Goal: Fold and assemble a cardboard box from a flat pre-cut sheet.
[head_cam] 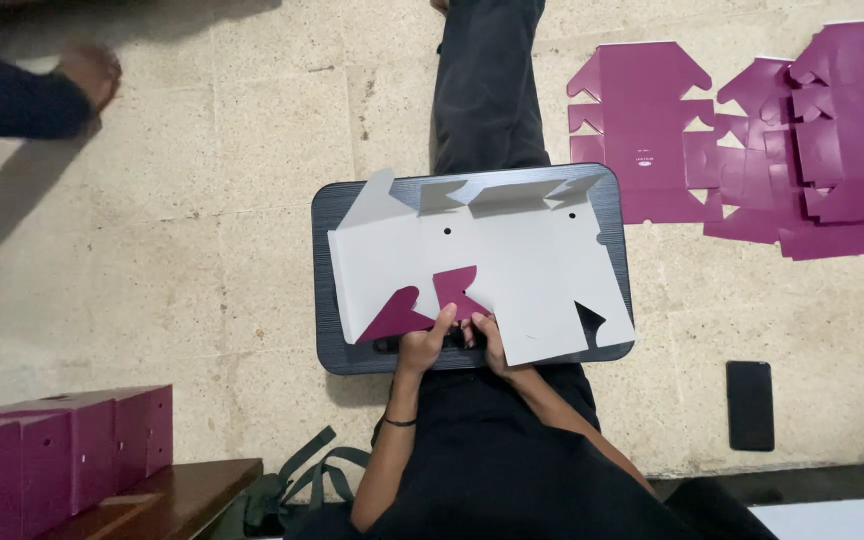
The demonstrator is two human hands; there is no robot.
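Item: flat die-cut carton blank point(512, 265), white on the upward face, magenta on the underside. It is laid across a dark, rounded-corner lap board point(324, 300) resting over the outstretched legs of the seated person, at the centre of the view.

Hands: the left hand point(422, 345) is pressed on a magenta flap point(397, 318) folded up at the near edge; fingers are curled down onto the card, not wrapped round it. The right hand point(489, 338) is closed lightly on the near edge beside a second magenta flap point(459, 290), thumb on top; what lies under the fingers cannot be told.

Handling note: folds are best run along the scored lines, with the panel held flat against the board and even pressure kept along the crease, so that the thin card is not buckled.

Materials: the card is smooth, matt, stiff but thin, cut with angular tabs, notches and two small round holes. The board shows a fine linear grain.

Surroundings: a spread of unfolded magenta blanks point(752, 140) at far right; assembled magenta boxes point(62, 445) at near left on a wooden bench point(182, 495); a dark phone point(749, 405) on the pale stone floor point(232, 200); another person's limbs point(22, 95) at far left.
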